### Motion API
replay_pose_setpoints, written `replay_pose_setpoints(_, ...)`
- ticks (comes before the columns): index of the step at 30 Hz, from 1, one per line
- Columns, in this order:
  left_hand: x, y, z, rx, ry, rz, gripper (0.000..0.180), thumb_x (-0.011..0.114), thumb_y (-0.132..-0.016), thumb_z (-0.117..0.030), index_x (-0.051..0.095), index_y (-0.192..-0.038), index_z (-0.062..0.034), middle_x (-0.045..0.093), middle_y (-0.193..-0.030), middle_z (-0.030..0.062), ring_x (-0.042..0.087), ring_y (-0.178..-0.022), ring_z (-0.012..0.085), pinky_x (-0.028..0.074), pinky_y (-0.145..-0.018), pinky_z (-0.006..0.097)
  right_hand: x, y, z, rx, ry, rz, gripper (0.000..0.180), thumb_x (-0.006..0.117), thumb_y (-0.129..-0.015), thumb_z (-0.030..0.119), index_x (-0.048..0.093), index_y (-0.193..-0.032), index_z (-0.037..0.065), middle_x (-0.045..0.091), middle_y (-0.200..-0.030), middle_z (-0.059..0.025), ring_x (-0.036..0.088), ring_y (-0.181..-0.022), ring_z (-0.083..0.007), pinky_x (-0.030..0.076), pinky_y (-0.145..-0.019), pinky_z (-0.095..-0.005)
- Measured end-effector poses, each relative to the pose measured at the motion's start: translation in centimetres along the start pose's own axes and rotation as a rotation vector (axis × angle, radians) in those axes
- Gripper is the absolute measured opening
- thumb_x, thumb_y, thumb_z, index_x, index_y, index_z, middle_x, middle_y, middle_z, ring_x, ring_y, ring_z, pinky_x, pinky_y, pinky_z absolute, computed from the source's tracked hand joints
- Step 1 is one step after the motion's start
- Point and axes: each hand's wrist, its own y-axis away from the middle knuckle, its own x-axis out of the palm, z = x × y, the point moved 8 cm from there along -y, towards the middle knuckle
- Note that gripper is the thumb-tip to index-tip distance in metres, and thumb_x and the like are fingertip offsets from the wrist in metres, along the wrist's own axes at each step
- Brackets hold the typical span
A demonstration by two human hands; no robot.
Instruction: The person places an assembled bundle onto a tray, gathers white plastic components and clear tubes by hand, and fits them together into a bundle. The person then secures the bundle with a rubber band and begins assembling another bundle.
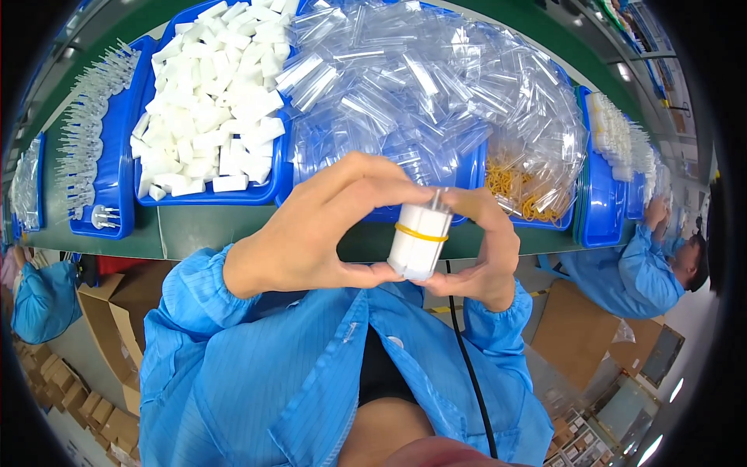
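Note:
Between my two hands I hold a small bundle of white blocks in clear plastic point(416, 255), with a yellow rubber band point(421, 233) around its middle. My left hand point(299, 226) is closed on it, thumb at the lower end and fingers at the upper end. On the other side my right hand point(495, 247) grips it the same way. The bundle stands slightly tilted in front of my chest, over the near table edge. Just beyond my hands lies a heap of clear plastic sleeves point(420, 86), with loose yellow rubber bands point(513, 187) at its right.
White blocks point(218, 101) fill a blue tray point(280, 180) at left. Farther left, another blue tray point(117, 156) holds clear spiky parts point(85, 132). A blue tray point(601, 222) stands at right. Co-workers in blue sit at the right point(622, 272) and far left point(43, 303). A black cable point(471, 366) hangs near me.

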Motion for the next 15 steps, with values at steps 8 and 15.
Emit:
replay_pose_setpoints(8, -0.6, 0.3, 1.1, 0.032, -0.014, -0.052, 0.075, 0.092, -0.064, -0.019, 0.06, -0.13, -0.0033, 0.06, -0.132, 0.0141, 0.059, -0.119, 0.03, 0.047, -0.099, 0.043, 1.1, -0.3, -1.1, -0.003, -0.147, -0.01, 0.083, 0.092, -0.057, 0.016, 0.057, -0.131, 0.004, 0.065, -0.129, -0.016, 0.067, -0.095, -0.0291, 0.051, -0.081, -0.0359)
replay_pose_setpoints(15, -0.9, -1.2, -1.1, 0.134, -0.264, -0.043, 0.069, 0.092, -0.061, -0.026, 0.066, -0.12, -0.0024, 0.068, -0.113, 0.0125, 0.067, -0.099, 0.0288, 0.052, -0.098, 0.047, -0.3, -0.7, 0.3, -0.084, 0.024, 0.066, 0.068, 0.088, -0.064, 0.021, 0.062, -0.125, 0.004, 0.066, -0.123, -0.0138, 0.066, -0.097, -0.0288, 0.049, -0.078, -0.0372)
